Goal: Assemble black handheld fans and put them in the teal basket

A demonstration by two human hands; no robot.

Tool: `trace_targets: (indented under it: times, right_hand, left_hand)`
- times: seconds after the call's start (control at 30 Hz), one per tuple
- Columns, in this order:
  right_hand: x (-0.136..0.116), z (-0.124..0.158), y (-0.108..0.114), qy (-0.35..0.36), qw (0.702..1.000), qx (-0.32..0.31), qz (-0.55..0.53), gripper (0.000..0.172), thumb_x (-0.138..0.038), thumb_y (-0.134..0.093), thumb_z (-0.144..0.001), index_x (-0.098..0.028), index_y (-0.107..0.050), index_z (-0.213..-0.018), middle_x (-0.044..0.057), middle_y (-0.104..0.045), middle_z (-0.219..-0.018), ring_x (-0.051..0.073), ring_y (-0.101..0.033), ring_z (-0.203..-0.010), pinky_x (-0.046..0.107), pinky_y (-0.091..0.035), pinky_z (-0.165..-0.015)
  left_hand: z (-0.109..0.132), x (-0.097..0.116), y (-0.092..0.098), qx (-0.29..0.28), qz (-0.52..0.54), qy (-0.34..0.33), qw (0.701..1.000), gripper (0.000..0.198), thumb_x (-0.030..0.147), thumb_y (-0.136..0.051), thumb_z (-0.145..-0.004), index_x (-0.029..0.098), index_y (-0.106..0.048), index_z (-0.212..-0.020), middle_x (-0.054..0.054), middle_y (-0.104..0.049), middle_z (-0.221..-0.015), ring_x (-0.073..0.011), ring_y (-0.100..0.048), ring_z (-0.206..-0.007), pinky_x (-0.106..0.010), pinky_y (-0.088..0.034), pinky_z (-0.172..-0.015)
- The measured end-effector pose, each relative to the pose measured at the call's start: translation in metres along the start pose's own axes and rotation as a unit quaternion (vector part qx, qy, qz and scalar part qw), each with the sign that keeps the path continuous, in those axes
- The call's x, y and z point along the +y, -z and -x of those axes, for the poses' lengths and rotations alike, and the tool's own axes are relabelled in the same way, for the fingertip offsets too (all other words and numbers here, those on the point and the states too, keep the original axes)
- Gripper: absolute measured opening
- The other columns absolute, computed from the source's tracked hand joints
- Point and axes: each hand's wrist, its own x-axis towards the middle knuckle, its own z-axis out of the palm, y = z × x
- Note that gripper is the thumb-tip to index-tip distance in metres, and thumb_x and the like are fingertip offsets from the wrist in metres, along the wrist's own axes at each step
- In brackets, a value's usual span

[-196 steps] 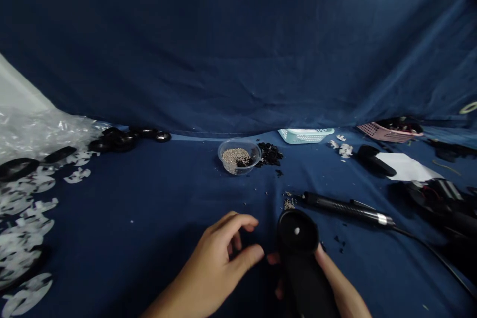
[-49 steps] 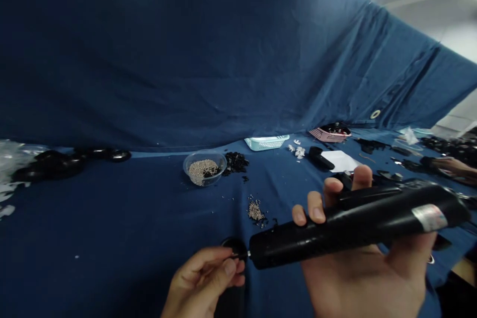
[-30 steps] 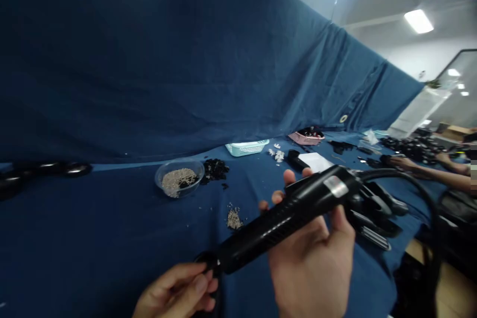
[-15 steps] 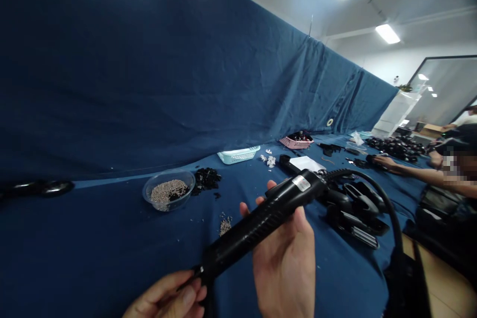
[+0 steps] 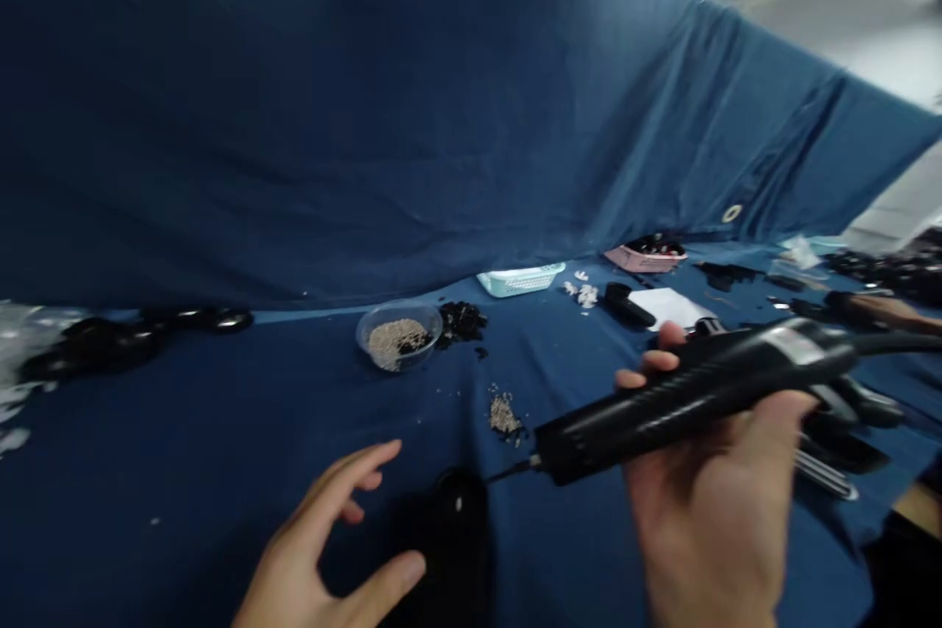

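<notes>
My right hand (image 5: 717, 510) is wrapped round a black electric screwdriver (image 5: 662, 402). Its thin bit (image 5: 513, 470) points left and slightly down, and a thick cord leaves the far end. My left hand (image 5: 316, 540) is open and holds nothing, thumb and fingers spread beside a dark rounded object (image 5: 460, 530). That object lies low in front of me; its kind is hard to make out. A small pile of screws (image 5: 504, 415) lies on the cloth behind the bit.
A clear bowl (image 5: 362, 339) of screws stands beyond my left hand, with black bits (image 5: 462, 322) alongside. Farther back are a light blue basket (image 5: 515, 285), white pieces (image 5: 587, 295) and a pink basket (image 5: 640, 261). Black hair-straightener-like parts (image 5: 824, 471) lie right; a co-worker's arm (image 5: 894, 312) reaches in.
My left hand has let go of the screwdriver's bit end and opened. The view has turned, and the screwdriver in my right hand now sits farther right and flatter.
</notes>
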Motion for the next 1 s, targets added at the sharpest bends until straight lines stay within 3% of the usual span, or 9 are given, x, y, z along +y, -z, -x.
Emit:
trace_targets:
  times: [0.07,0.13,0.23,0.4,0.5,0.77,1.0]
  right_hand:
    - [-0.001,-0.008,0.001,0.001,1.000,-0.004,-0.004,0.046,-0.058,-0.050,-0.089,-0.018,-0.062,-0.108,0.006,-0.065,-0.101,0.011,-0.062,-0.073,0.023,-0.057,-0.058]
    - [0.001,-0.012,0.001,-0.007,1.000,-0.014,-0.002,0.043,-0.055,-0.053,-0.088,-0.016,-0.061,-0.104,0.004,-0.061,-0.093,0.009,-0.057,-0.066,0.021,-0.053,-0.052]
    - [0.009,-0.008,-0.001,-0.023,0.999,-0.025,0.014,0.035,-0.046,-0.057,-0.086,-0.015,-0.060,-0.104,0.003,-0.057,-0.091,0.008,-0.052,-0.063,0.020,-0.050,-0.049]
    - [0.023,0.006,-0.006,-0.055,0.996,-0.027,0.065,0.031,-0.027,-0.061,-0.077,-0.020,-0.057,-0.107,-0.001,-0.054,-0.082,0.009,-0.048,-0.058,0.021,-0.048,-0.045]
    - [0.029,0.013,-0.008,-0.066,0.993,-0.048,0.088,0.032,-0.025,-0.062,-0.074,-0.023,-0.057,-0.106,-0.003,-0.054,-0.077,0.009,-0.046,-0.055,0.022,-0.047,-0.044]
    - [0.045,0.024,-0.010,-0.066,0.987,-0.080,0.120,0.042,-0.027,-0.068,-0.065,-0.025,-0.055,-0.104,-0.004,-0.056,-0.072,0.011,-0.047,-0.052,0.023,-0.046,-0.041]
    - [0.051,0.025,-0.014,-0.068,0.985,-0.104,0.119,0.038,-0.026,-0.065,-0.069,-0.025,-0.055,-0.106,-0.004,-0.058,-0.073,0.010,-0.048,-0.052,0.024,-0.046,-0.041]
  left_hand:
    - [-0.002,-0.005,0.005,-0.063,-0.101,-0.045,0.992,0.064,0.042,-0.072,-0.074,0.038,-0.049,-0.132,-0.003,-0.047,-0.145,-0.0327,-0.044,-0.131,-0.052,-0.039,-0.108]
    - [-0.007,-0.007,-0.002,-0.116,-0.139,-0.053,0.982,0.078,0.040,-0.076,-0.070,0.038,-0.041,-0.139,-0.002,-0.039,-0.151,-0.0325,-0.033,-0.138,-0.055,-0.028,-0.113]
    - [-0.017,-0.007,-0.022,-0.154,-0.124,-0.044,0.979,0.096,0.041,-0.084,-0.061,0.032,-0.036,-0.144,-0.009,-0.043,-0.145,-0.0343,-0.038,-0.133,-0.055,-0.032,-0.110]
    - [-0.026,-0.004,-0.046,-0.156,-0.075,-0.068,0.983,0.069,0.039,-0.085,-0.060,0.028,-0.059,-0.122,-0.007,-0.061,-0.109,-0.0300,-0.057,-0.104,-0.051,-0.045,-0.095]
    - [-0.026,-0.005,-0.049,-0.156,-0.045,-0.085,0.983,0.058,0.032,-0.086,-0.060,0.028,-0.061,-0.113,-0.002,-0.063,-0.100,-0.0245,-0.059,-0.097,-0.042,-0.048,-0.089]
    - [-0.028,-0.006,-0.054,-0.145,-0.006,-0.100,0.984,0.059,0.018,-0.085,-0.057,0.024,-0.060,-0.111,0.000,-0.067,-0.100,-0.0213,-0.060,-0.094,-0.037,-0.049,-0.085]
    - [-0.029,-0.007,-0.054,-0.145,-0.010,-0.117,0.982,0.060,0.021,-0.085,-0.058,0.024,-0.060,-0.113,-0.001,-0.068,-0.103,-0.0224,-0.061,-0.094,-0.039,-0.049,-0.086]
